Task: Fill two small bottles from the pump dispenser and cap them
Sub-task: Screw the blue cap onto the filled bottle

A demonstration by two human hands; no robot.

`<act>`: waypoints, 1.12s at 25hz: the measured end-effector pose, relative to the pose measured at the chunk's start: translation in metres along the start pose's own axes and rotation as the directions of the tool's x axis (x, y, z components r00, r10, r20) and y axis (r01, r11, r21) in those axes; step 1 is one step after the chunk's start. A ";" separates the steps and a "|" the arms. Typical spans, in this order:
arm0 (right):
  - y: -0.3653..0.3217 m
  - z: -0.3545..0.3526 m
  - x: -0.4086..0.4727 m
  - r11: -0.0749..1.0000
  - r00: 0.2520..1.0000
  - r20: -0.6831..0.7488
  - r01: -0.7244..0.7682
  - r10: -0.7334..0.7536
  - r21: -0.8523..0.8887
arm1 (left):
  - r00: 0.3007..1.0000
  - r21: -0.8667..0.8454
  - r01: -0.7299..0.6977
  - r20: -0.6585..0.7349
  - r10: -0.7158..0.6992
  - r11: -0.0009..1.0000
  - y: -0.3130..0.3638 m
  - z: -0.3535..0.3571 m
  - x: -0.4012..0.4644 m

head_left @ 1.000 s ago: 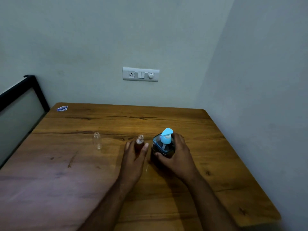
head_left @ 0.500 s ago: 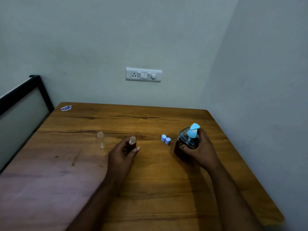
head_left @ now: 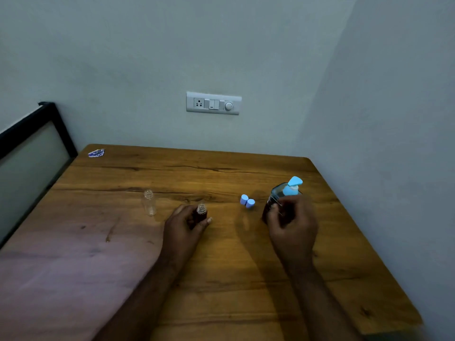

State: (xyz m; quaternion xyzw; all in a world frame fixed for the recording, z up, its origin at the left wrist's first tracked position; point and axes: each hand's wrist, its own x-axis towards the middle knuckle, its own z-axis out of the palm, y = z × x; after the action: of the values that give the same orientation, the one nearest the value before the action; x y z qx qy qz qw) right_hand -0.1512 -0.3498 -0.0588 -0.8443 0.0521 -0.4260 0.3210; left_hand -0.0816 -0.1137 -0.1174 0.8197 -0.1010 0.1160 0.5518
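Holding the filled bottle point(head_left: 201, 214) upright in your left hand point(head_left: 183, 228), fingers wrapped round its dark body, neck open and uncapped. Your right hand point(head_left: 291, 226) sits against the near side of the pump dispenser point(head_left: 283, 196), fingers curled loosely; whether they actually grip it or only rest on it cannot be told from this view. Dispenser stands at the right of the table point(head_left: 221, 291), blue pump head up. Two blue caps point(head_left: 247, 201) lie touching each other between the hands, nearer the dispenser. Empty bottle point(head_left: 149, 202) stands clear and upright to the left of your left hand, near but apart

Risks, as judged from here:
- Open full bottle is the weak point: a tilt or a squeeze while you reach for a cap would spill dark liquid on the wood
- Caps are small and round; a brush from your right hand as it crosses could roll them away
- Empty bottle is light and narrow, so a sweep of your left forearm would likely topple it
- Dispenser looks slightly tilted; letting go carelessly may rock it

Surroundings: small blue-and-white wrapper point(head_left: 96, 152) at the far left corner, switch plate point(head_left: 213, 103) on the wall, dark frame point(head_left: 37, 129) at left. Nothing lies between your right hand and the caps
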 end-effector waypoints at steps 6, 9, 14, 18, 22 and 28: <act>-0.022 0.071 0.015 0.933 0.780 0.541 -0.148 0.314 -0.328 | 0.999 -0.010 0.017 0.034 -0.017 1.000 -0.002 0.003 -0.001; -0.019 0.094 0.031 0.843 0.710 0.556 -0.099 0.432 -0.529 | 0.999 -0.024 0.036 0.034 -0.035 0.999 -0.002 0.003 0.000; -0.008 0.105 0.039 0.800 0.709 0.524 -0.095 0.472 -0.592 | 1.000 0.015 0.011 0.019 -0.011 1.000 -0.006 0.005 0.003; -0.015 0.091 0.026 0.862 0.790 0.461 -0.160 0.404 -0.480 | 0.999 0.019 -0.022 0.024 0.022 1.000 -0.008 0.005 0.003; -0.040 0.077 0.022 0.977 0.794 0.569 -0.165 0.215 -0.138 | 0.998 0.034 -0.064 0.028 0.063 0.997 -0.012 0.005 0.004; -0.064 0.074 0.027 0.995 0.655 0.754 -0.027 -0.053 0.093 | 0.994 0.010 -0.091 0.065 0.091 0.996 -0.006 0.000 0.002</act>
State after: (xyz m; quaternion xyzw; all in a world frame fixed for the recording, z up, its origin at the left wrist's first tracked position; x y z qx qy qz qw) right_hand -0.0908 -0.2720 -0.0344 -0.9287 -0.1124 -0.0409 0.3509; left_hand -0.0784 -0.1121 -0.1223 0.8212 -0.1551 0.1153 0.5369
